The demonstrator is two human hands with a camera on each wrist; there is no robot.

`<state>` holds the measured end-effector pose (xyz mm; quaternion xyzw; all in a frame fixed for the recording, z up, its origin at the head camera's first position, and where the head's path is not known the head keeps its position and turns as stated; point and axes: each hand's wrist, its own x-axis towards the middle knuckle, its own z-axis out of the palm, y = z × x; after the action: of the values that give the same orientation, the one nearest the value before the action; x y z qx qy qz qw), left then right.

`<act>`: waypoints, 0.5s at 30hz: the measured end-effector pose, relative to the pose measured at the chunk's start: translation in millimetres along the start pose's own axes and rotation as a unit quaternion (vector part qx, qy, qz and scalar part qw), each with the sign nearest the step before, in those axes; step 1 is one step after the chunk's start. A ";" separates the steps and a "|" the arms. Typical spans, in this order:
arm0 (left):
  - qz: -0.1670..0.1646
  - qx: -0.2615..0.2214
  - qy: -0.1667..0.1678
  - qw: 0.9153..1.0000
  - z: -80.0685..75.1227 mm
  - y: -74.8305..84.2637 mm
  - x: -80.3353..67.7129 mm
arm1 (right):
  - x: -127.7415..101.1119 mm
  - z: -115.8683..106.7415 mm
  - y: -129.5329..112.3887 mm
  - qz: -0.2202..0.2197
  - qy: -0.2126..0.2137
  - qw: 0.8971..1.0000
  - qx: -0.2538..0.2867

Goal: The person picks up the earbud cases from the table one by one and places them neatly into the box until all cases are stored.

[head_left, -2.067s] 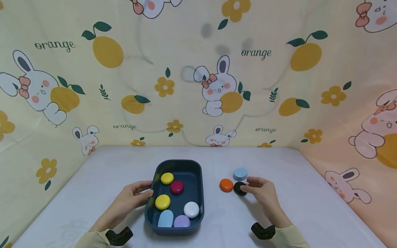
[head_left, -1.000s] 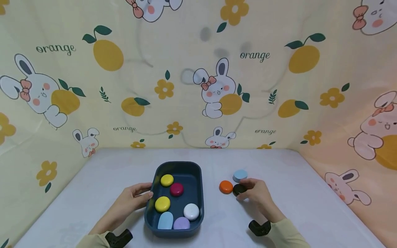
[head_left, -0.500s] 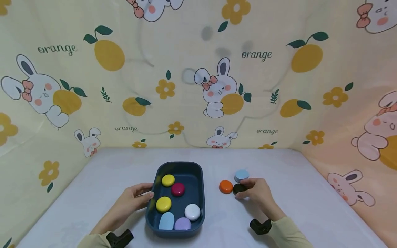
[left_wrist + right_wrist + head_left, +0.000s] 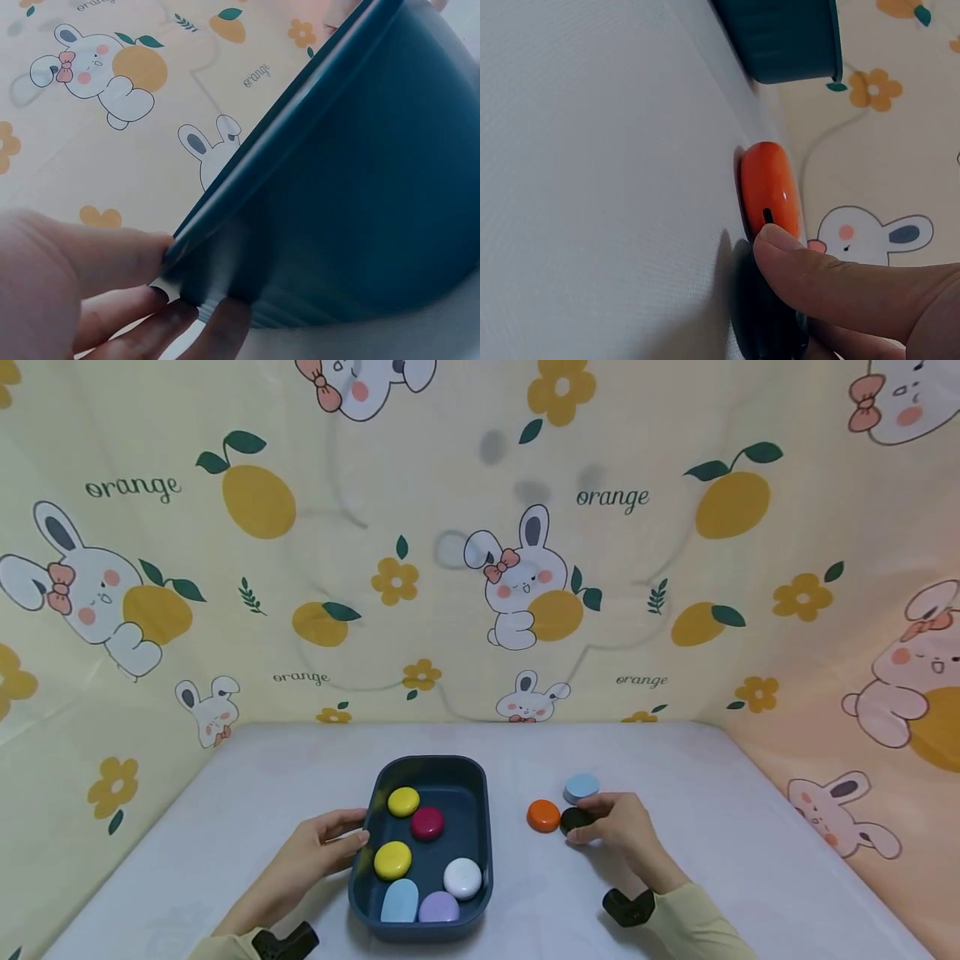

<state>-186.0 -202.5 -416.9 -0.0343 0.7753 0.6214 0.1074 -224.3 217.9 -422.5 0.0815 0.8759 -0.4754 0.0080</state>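
Observation:
A dark blue tray [image 4: 461,793] with rounded corners stands left of the middle of the table. My left hand [image 4: 315,854] holds its left side, the thumb at the rim and the fingers against the outer wall [image 4: 337,195]. To the right, my right hand [image 4: 626,831] pinches a glossy black disc [image 4: 574,821] between thumb and fingers, partly covering it. That disc seems still low at the table. An orange disc [image 4: 543,816] sits close beside it, and a light blue piece [image 4: 582,787] lies just behind.
Inside the tray lie two yellow discs [image 4: 393,861], a dark red disc [image 4: 427,823], a white disc [image 4: 462,878], a purple piece [image 4: 438,908] and a light blue rounded piece [image 4: 401,902]. A patterned cloth [image 4: 465,468] rises behind the white table [image 4: 300,760].
My right hand has shifted slightly left and closed its thumb and fingers round the black disc. The left hand and tray have stayed in place; the head view has tilted a little.

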 end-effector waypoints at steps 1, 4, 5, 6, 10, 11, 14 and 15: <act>-0.001 0.001 0.001 1.000 0.1 0.0 -0.1 | -0.1 0.1 0.3 0.001 -0.001 1.000 0.000; 0.001 0.002 -0.001 1.000 0.4 0.7 0.3 | -0.5 -0.8 0.6 0.001 -0.004 1.000 0.000; 0.003 0.002 -0.002 1.000 0.6 1.1 0.5 | -0.7 -1.4 0.4 0.000 -0.006 1.000 0.001; 0.005 0.002 -0.003 1.000 0.9 1.4 0.9 | -0.6 -2.0 0.2 0.000 -0.008 1.000 0.001; 0.009 -0.001 -0.009 1.000 0.8 2.2 0.6 | -1.5 -3.3 -1.6 0.002 -0.017 1.000 0.013; 0.009 -0.001 -0.009 1.000 0.5 2.2 0.3 | -1.9 -3.3 -2.3 0.002 -0.019 1.000 0.016; 0.011 -0.003 -0.009 1.000 -0.1 0.5 -0.9 | -2.7 -2.6 -3.5 0.007 -0.019 1.000 0.023; 0.012 -0.004 -0.010 1.000 -0.2 -0.4 -1.2 | -3.1 -2.8 -4.2 0.007 -0.018 1.000 0.024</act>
<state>-184.8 -202.9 -417.0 -0.0190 0.7722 0.6259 0.1077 -221.7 217.5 -417.2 0.0792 0.8632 -0.4980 0.0253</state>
